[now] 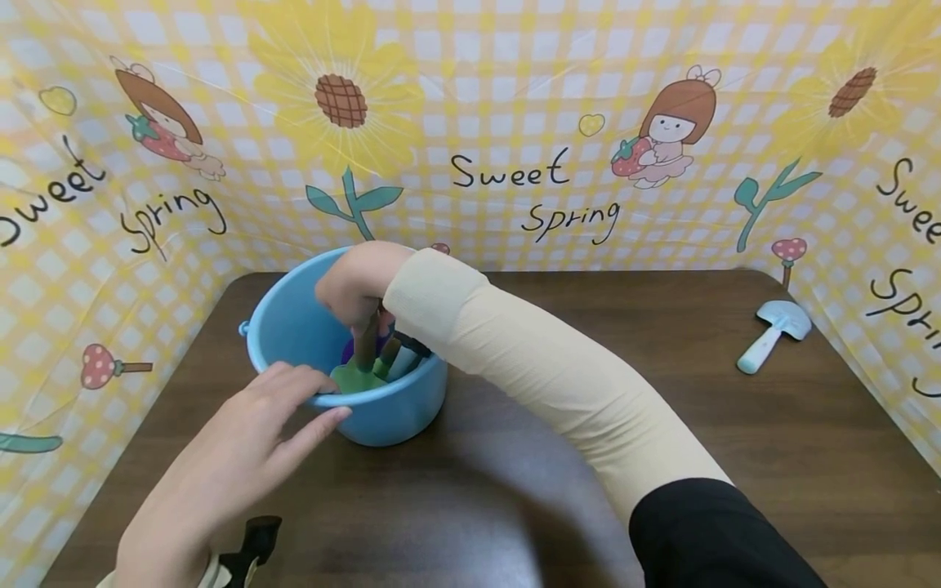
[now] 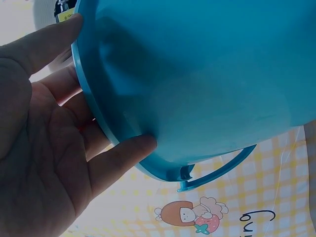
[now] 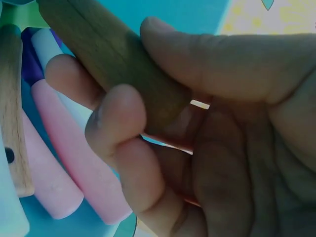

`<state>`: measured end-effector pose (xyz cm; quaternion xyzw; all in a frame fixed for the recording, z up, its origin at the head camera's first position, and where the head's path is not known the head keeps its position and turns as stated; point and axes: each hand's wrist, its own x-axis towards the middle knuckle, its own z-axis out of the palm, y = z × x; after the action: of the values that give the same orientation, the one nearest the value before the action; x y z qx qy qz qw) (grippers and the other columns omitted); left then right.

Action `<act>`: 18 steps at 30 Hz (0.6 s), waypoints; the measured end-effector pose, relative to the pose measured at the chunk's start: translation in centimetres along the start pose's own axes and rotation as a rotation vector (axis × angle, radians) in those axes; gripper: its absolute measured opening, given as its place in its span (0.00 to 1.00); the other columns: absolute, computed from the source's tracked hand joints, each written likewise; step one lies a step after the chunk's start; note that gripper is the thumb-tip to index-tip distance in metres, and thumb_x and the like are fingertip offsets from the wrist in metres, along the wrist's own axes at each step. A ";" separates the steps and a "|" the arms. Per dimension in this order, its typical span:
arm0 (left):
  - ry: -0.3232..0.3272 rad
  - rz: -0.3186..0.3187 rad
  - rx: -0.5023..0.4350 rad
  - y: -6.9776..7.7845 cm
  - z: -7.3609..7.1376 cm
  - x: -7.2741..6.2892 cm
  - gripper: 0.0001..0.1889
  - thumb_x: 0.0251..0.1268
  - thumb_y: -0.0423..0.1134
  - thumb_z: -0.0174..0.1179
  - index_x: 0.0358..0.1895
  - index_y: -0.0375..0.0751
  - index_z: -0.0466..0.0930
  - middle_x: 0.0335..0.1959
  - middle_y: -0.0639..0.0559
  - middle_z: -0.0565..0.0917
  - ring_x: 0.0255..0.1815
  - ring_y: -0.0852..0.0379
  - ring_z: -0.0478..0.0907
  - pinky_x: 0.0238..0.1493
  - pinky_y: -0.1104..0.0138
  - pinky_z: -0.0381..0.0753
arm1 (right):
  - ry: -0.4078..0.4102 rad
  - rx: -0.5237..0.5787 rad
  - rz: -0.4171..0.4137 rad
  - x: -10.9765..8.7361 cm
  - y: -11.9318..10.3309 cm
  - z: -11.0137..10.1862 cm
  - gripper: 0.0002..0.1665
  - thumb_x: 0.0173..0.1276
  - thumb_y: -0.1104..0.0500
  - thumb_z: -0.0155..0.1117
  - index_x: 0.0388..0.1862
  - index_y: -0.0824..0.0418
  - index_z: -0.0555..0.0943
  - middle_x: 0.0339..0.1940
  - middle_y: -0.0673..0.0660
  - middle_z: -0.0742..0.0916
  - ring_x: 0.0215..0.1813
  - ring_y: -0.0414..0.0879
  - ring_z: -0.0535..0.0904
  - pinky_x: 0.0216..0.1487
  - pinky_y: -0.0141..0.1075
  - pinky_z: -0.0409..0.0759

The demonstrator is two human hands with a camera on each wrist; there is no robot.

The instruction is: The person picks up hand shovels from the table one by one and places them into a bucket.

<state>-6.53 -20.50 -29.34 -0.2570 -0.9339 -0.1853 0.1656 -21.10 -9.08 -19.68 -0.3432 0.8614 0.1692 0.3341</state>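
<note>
A blue bucket [image 1: 397, 416] stands on the left half of the table. My left hand [image 1: 250, 441] holds its near rim, thumb on the outside and most fingers over the edge; in the left wrist view the little finger lies against the outer wall. Down inside the bucket, my right hand [image 1: 360, 286] grips the wooden handle [image 3: 113, 59] of a green-headed garden tool [image 1: 359, 377] between thumb and curled fingers. Beside it lie pink handles [image 3: 74, 153], another wooden handle [image 3: 12, 118] and a light-blue handle [image 3: 10, 197]. Most tool heads are hidden.
A light-blue toy hand shovel [image 1: 772, 336] with a wide rounded head lies at the table's right side. A yellow checked cloth [image 1: 507, 98] hangs behind and at both sides. The bucket's handle [image 2: 222, 170] hangs by the rim.
</note>
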 end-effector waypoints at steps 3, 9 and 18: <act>-0.012 -0.011 -0.005 0.0 0.0 0.1 0.05 0.65 0.42 0.67 0.38 0.57 0.80 0.35 0.67 0.79 0.39 0.67 0.69 0.40 0.67 0.73 | 0.017 0.031 0.006 0.0 0.4 0.1 0.06 0.77 0.54 0.51 0.45 0.54 0.74 0.37 0.52 0.80 0.25 0.40 0.78 0.26 0.28 0.77; -0.013 -0.013 -0.005 0.1 -0.1 0.0 0.05 0.66 0.43 0.66 0.39 0.57 0.80 0.36 0.67 0.79 0.40 0.66 0.69 0.40 0.67 0.73 | 0.042 0.088 0.024 -0.3 0.8 0.2 0.08 0.77 0.53 0.52 0.43 0.55 0.74 0.39 0.53 0.82 0.27 0.42 0.78 0.28 0.29 0.79; -0.038 -0.045 -0.015 0.0 -0.1 0.1 0.04 0.66 0.44 0.66 0.38 0.57 0.80 0.34 0.67 0.79 0.39 0.65 0.69 0.38 0.66 0.74 | 0.102 0.198 -0.036 -1.1 3.2 0.8 0.22 0.78 0.46 0.52 0.23 0.55 0.68 0.17 0.49 0.70 0.33 0.43 0.83 0.35 0.29 0.80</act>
<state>-6.57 -20.46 -29.23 -0.2404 -0.9411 -0.1910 0.1419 -22.45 -5.89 -19.28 -0.3321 0.8834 0.0596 0.3253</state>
